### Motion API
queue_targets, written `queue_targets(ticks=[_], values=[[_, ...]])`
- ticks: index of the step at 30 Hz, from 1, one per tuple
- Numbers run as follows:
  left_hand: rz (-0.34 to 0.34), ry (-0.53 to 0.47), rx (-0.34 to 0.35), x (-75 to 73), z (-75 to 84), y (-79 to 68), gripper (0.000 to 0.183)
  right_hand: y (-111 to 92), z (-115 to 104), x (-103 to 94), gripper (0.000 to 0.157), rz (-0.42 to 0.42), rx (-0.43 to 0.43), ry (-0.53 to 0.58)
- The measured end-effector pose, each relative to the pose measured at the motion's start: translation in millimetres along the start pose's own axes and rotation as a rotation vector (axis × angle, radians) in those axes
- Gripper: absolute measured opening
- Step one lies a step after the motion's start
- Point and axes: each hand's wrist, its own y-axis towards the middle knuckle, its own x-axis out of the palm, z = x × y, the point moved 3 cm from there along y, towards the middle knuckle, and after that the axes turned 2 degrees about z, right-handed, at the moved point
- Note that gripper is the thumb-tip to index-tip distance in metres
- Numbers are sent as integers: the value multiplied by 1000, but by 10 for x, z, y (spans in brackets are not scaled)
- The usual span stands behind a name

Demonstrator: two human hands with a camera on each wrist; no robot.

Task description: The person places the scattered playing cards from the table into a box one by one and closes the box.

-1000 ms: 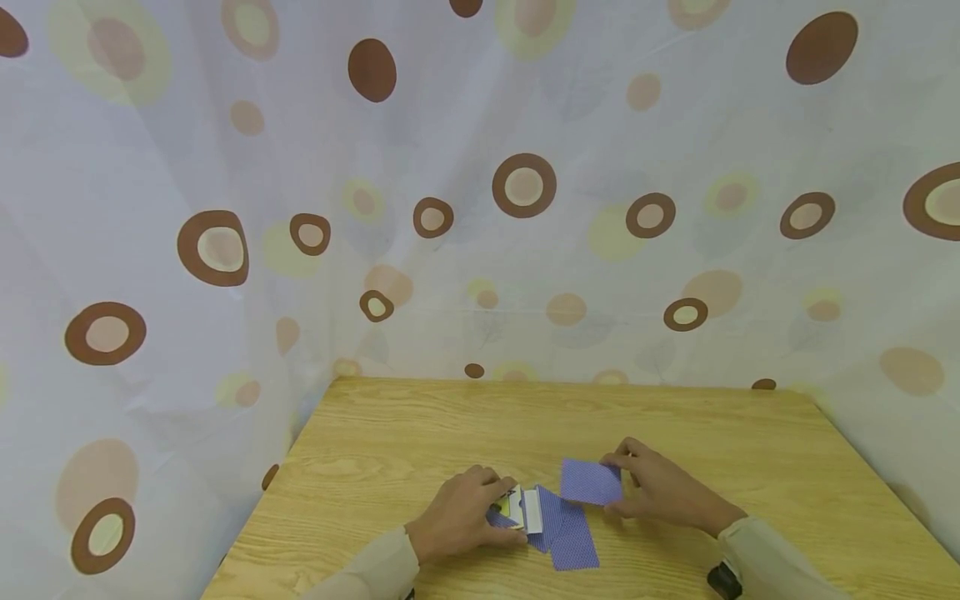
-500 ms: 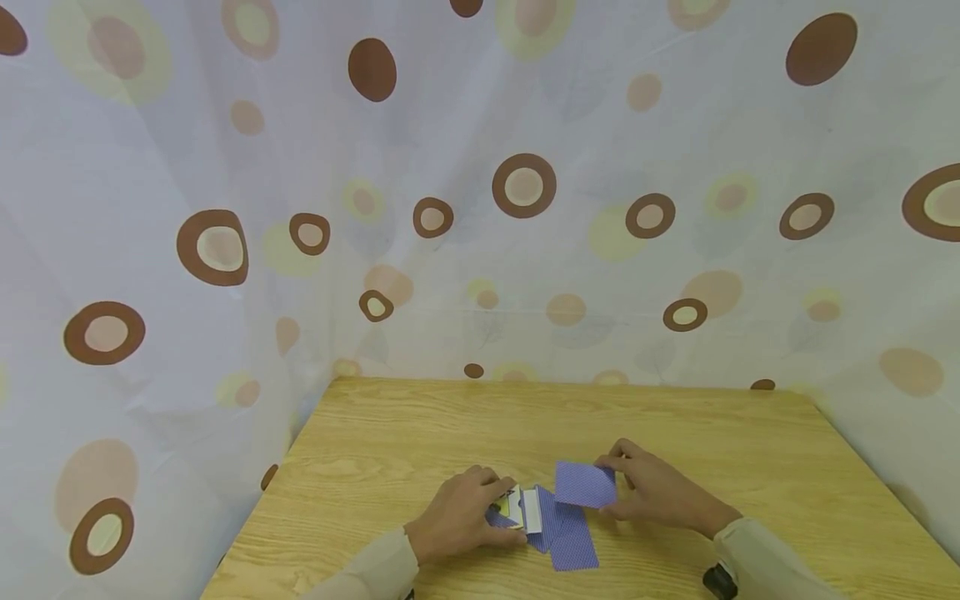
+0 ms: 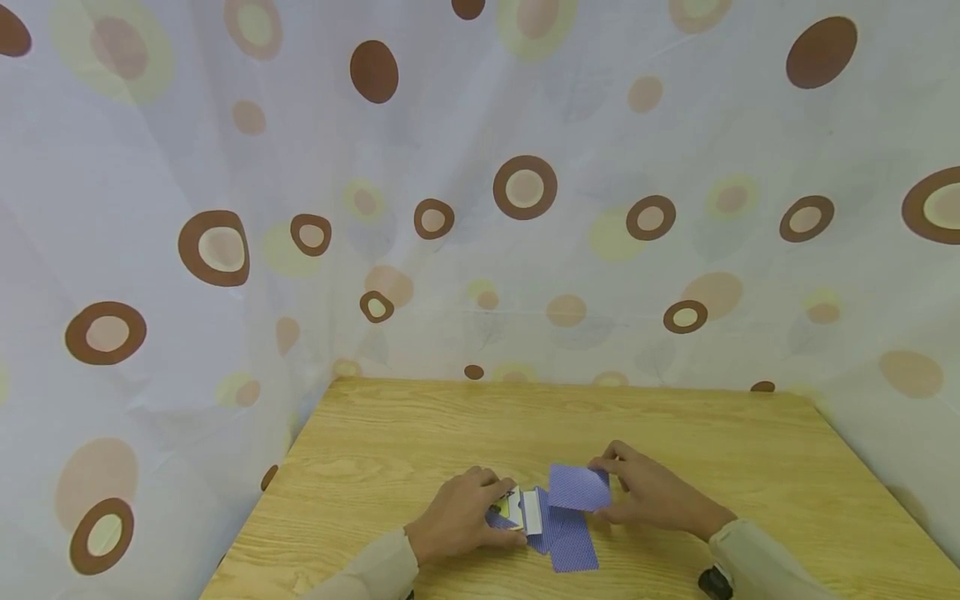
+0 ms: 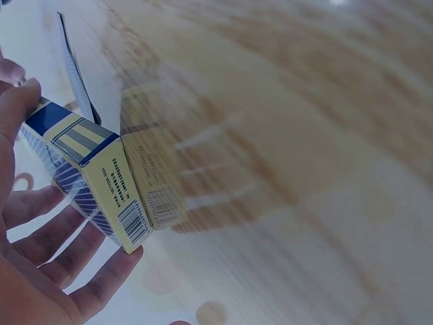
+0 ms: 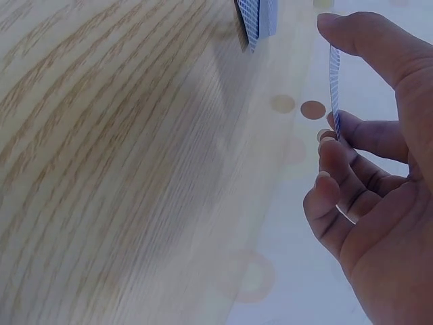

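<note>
My left hand [image 3: 457, 518] grips a blue and cream playing card box [image 4: 120, 186] that lies on the table, thumb on one side and fingers on the other. Its white flap [image 3: 532, 512] stands out at the end facing right. My right hand [image 3: 656, 492] pinches a blue-backed playing card [image 3: 577, 487] by its opposite edges, thumb against fingers. That card hovers face down, partly over other blue-backed cards [image 3: 574, 548] lying fanned beside the box. In the right wrist view the held card [image 5: 334, 88] appears edge-on. The left hand hides much of the box in the head view.
A wooden table [image 3: 420, 425] spreads around both hands, with a glossy surface. Behind it and at its sides hangs a pale curtain [image 3: 465, 275] with brown, pink and yellow round spots.
My right hand has shifted slightly left with the pinched card, which now overlaps more of the cards by the box. The left hand and box have stayed in place.
</note>
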Motion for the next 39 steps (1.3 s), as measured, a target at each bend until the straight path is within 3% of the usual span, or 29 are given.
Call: queue_targets(ticks=[22,39], values=[[-25,-16,-43,28,-25,2,80,56,-121,56,65,10,-27,-42],[-21,-7,-35,44,-38,3,81,121,-247,135,61,7,-40,-47]])
